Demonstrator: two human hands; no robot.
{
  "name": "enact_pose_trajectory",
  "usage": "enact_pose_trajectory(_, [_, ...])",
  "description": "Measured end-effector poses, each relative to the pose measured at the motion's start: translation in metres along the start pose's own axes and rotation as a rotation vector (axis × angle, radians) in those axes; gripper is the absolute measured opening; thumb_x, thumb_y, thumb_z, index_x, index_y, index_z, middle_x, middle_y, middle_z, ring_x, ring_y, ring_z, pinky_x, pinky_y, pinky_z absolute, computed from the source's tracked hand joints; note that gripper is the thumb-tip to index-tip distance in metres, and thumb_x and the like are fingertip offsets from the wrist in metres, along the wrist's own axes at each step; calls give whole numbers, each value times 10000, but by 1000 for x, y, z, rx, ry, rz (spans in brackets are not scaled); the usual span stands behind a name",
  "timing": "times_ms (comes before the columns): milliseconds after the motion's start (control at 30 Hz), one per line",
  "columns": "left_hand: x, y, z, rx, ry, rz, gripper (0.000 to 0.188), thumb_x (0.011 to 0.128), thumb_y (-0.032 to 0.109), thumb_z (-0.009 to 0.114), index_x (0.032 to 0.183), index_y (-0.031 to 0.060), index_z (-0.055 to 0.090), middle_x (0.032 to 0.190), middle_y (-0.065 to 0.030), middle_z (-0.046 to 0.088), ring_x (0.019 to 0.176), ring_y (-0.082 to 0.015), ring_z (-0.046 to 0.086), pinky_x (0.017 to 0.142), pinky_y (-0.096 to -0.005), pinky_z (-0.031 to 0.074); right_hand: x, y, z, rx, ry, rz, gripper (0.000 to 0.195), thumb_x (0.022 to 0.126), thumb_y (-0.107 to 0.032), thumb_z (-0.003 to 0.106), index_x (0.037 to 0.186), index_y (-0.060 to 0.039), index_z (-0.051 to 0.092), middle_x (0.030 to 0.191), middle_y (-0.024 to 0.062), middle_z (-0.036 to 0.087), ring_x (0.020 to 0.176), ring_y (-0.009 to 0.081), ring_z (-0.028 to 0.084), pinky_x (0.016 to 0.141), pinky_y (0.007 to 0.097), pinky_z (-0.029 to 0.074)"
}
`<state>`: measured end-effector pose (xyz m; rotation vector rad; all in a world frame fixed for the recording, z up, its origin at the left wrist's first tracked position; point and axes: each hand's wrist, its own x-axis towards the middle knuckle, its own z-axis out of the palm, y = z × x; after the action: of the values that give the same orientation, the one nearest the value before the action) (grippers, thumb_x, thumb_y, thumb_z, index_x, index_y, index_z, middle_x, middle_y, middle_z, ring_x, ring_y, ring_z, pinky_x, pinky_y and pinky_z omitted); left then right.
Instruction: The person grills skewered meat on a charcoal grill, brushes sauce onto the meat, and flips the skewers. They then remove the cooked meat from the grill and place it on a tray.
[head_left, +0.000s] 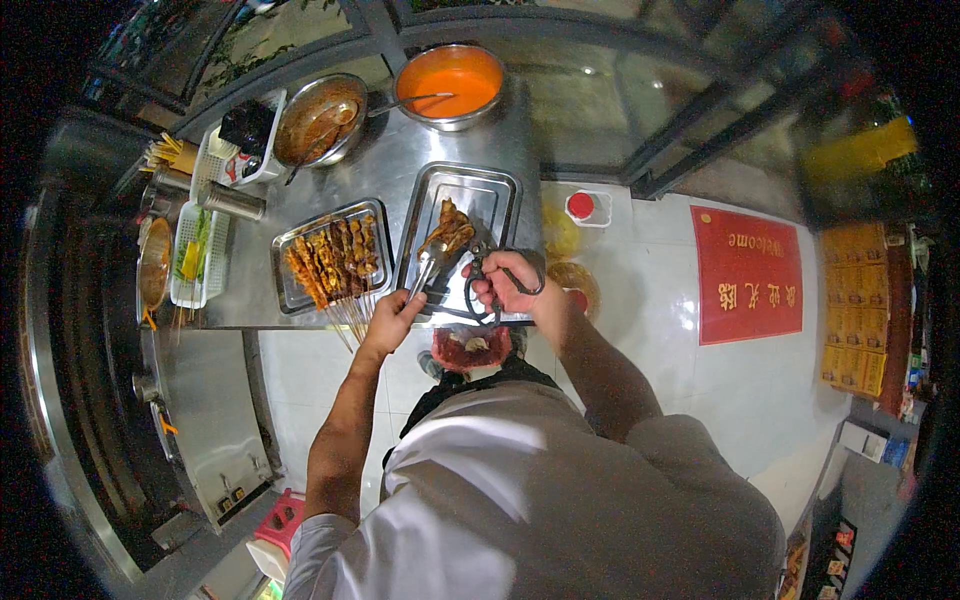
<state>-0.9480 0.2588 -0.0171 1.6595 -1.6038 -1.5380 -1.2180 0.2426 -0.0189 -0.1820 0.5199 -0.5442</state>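
Note:
In my left hand (392, 321) is a pair of metal tongs (425, 271), its tips on a browned piece of cooked meat (451, 229). The meat lies over a rectangular stainless steel tray (480, 184) on the metal counter. My right hand (510, 283) grips black-handled scissors (472, 292) above the tray's near right part; the blades are hard to make out. Left of it, a second steel tray (289, 300) carries several seasoned meat skewers (337, 255), their sticks jutting over the near edge towards my left hand.
Behind stand a steel bowl of orange sauce (450, 84) with a ladle and a bowl of brown seasoning (321, 120). White plastic baskets (201, 292), a steel canister (232, 200) and an oval dish (155, 262) line the left. A red bin (471, 352) stands below the counter's front edge.

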Motion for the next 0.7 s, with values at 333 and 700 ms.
enact_pose_trajectory(333, [-38,39,-2,-666,-284,-207,433,946,436,398,773,56,512,463,12,386,336,-109,337,345,-261,276,-2,-5,11,-580,165,-183,308,794,-161,487,1077,-47,518,673,47,531,621,176,553,583,335,458])
enact_pose_trajectory(700, [-44,13,6,-694,-178,-309,431,926,458,442,766,67,526,475,10,389,353,-95,333,344,-240,254,1,-78,-32,-1795,762,-515,290,716,-234,626,881,3,604,826,238,626,775,402,610,686,476,485])
